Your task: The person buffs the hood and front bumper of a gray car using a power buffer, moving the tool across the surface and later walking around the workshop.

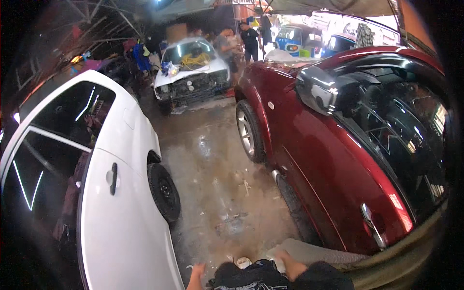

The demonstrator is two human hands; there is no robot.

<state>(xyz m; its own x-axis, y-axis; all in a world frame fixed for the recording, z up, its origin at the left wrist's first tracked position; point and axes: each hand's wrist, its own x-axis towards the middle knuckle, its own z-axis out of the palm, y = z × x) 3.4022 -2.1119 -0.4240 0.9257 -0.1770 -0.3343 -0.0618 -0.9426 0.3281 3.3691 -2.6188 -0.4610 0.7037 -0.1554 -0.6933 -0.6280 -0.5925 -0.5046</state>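
Note:
At the bottom edge, my left hand hangs beside the lower body of a white car. Its fingers are small and blurred, and nothing shows clearly in it. Right of my dark shirt is my right hand, also blurred, over the near end of a grey sheet-like piece. Whether it grips or only overlaps that piece cannot be made out. A small round whitish container shows just past my shirt, between the hands. To the right stands a dark red vehicle with a chrome mirror and door handle.
Between the vehicles runs a stained, wet-looking concrete floor with small scraps. Ahead stands a white car with its front stripped and a yellow cable on it. Two people stand beyond, near blue three-wheelers. Brown fabric hangs at right.

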